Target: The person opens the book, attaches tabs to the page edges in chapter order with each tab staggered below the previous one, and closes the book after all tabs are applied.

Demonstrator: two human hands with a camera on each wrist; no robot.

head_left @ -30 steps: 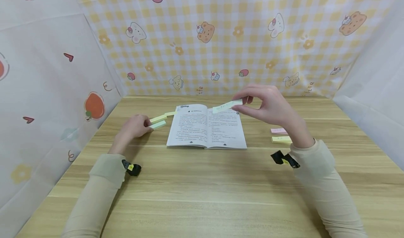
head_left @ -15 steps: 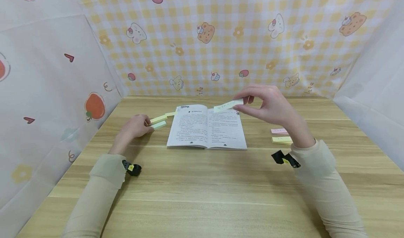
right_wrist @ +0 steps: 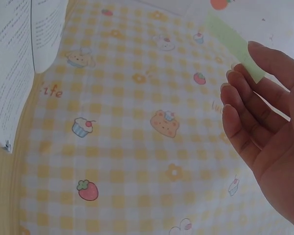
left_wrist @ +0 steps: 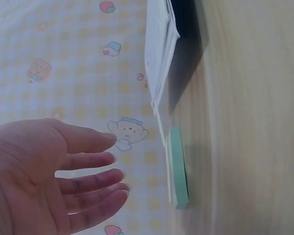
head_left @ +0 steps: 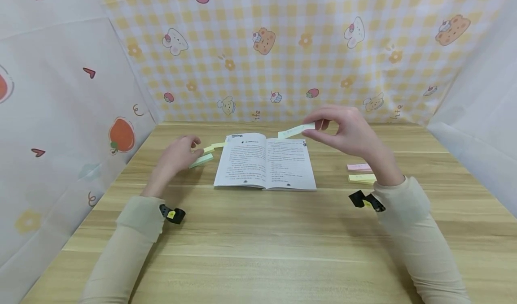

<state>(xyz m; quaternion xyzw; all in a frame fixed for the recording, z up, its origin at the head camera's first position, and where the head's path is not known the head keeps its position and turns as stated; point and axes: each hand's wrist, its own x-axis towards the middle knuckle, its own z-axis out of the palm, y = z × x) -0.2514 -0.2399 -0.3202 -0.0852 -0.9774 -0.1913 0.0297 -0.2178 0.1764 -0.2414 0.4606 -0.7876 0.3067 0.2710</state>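
Between thumb and forefinger my right hand [head_left: 349, 133] pinches one end of a pale green sticky note [head_left: 296, 130] with handwriting on it. That strip is held above the top of the open book's [head_left: 246, 162] right page. To the left of the book, my left hand [head_left: 175, 158] hovers by a green sticky note pad [left_wrist: 178, 169], its fingers loosely bent and apart from the pad in the left wrist view. Yellow sticky notes [head_left: 218, 145] reach from beside the green pad to the book's left edge; my left fingers partly cover them in the head view.
Right of the book lie a pink sticky note pad [head_left: 358, 167] and a yellow sticky note pad [head_left: 361, 178], both close to my right forearm. A checked curtain [head_left: 282, 71] hangs behind the wooden table [head_left: 258, 241].
My left hand has let go of the sticky notes on the left and lifted slightly. My right hand has shifted a little to the right and up with the pale green sticky note.
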